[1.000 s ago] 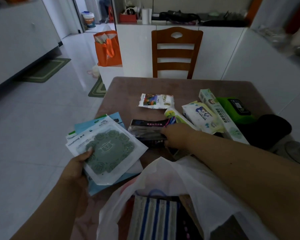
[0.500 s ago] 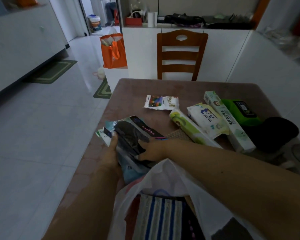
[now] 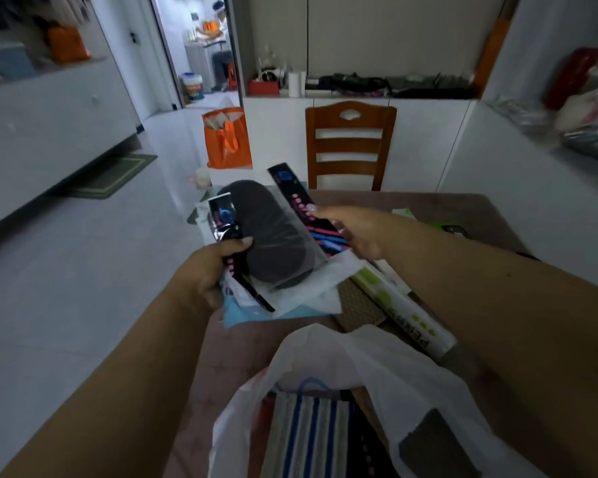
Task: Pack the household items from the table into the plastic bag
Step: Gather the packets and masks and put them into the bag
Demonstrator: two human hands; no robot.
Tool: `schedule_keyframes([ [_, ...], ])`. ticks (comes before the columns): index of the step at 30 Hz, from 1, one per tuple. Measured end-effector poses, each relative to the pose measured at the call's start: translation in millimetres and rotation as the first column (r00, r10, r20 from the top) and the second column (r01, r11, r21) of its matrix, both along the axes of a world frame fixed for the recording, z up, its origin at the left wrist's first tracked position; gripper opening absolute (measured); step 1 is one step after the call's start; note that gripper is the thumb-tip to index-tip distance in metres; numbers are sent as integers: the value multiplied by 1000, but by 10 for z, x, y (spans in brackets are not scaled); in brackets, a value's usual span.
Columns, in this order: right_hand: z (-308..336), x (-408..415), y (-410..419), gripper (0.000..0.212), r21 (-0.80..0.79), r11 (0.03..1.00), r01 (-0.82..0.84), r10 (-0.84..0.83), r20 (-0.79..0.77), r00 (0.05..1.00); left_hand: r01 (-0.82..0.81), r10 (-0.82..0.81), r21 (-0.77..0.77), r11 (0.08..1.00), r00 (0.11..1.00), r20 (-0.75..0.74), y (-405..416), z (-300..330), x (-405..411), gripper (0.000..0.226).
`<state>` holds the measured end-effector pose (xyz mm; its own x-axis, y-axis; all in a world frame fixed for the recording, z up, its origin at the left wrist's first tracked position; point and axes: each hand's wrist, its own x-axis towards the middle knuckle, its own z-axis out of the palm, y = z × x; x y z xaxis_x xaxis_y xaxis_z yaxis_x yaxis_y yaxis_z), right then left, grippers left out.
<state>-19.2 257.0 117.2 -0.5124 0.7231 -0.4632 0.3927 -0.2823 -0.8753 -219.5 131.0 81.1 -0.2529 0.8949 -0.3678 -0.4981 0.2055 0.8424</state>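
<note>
Left hand [image 3: 208, 274] fingers clamped on packet stack [image 3: 273, 250]; right hand [image 3: 356, 229] fingers apart, touching stack

My left hand [image 3: 209, 270] holds a stack of packets [image 3: 273, 250] above the bench [image 3: 463, 215], left of my right hand [image 3: 356, 229], which touches the stack's right edge. Nearest me, the plastic bag [image 3: 387, 370] sits on the bench with a striped cloth [image 3: 308, 439] in it. A long box [image 3: 404, 308] lies beyond the bag, under my right forearm. A chair [image 3: 351, 143] stands behind the bench.
</note>
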Motion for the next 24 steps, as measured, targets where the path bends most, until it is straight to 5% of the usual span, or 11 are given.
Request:
schedule_keyframes([
  [3, 137, 94, -231, 37, -183, 982, -57, 27, -163, 986, 102, -102, 29, 994, 995, 21, -173, 315, 310, 52],
  [6, 223, 267, -565, 16, -210, 976, -60, 20, -187, 982, 122, -122, 22, 992, 992, 19, -391, 439, 599, 42],
  [12, 203, 608, -1302, 7, -197, 972, 129, -172, -221, 960, 256, -260, -73, 964, 964, -49, -871, 453, 913, 26],
  [16, 86, 746, -1702, 12, -261, 946, 191, -278, -355, 893, 248, -247, -5, 969, 964, -94, -1111, 546, 924, 54],
  [20, -26, 906, -1950, 36, -299, 936, 183, -291, -372, 881, 118, -92, 72, 990, 953, -288, -1417, 531, 807, 47],
  [24, -125, 1079, -2173, 13, -319, 938, 135, -222, -254, 941, -16, -86, -174, 985, 822, -564, -1763, 296, 795, 33],
])
